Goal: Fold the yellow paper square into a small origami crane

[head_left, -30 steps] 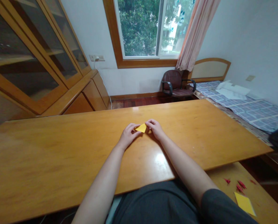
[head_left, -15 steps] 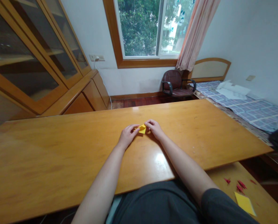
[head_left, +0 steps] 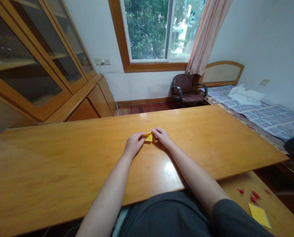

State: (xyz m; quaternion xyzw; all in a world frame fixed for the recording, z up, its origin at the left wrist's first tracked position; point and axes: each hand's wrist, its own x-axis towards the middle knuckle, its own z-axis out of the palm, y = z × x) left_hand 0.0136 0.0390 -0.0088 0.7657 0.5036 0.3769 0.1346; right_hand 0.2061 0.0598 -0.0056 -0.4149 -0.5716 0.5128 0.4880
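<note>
Between my two hands is a small folded piece of yellow paper [head_left: 149, 137], held just over the wooden table [head_left: 63, 164]. My left hand [head_left: 134, 143] pinches its left end between thumb and fingers. At the upper right corner, the fingertips of my right hand [head_left: 161, 135] are closed on the paper. One flap of it hangs down toward me, and my fingers hide its ends.
On a lower surface at the right lie several small red folded paper pieces [head_left: 255, 195] and a stack of yellow paper [head_left: 259, 215]. A glass-fronted cabinet [head_left: 70, 95] stands at the left. Beyond the table are a chair [head_left: 184, 87] and a bed [head_left: 268, 113].
The yellow paper has shifted slightly left and turned a little, its flap showing more squarely. Both hands have moved slightly left with it.
</note>
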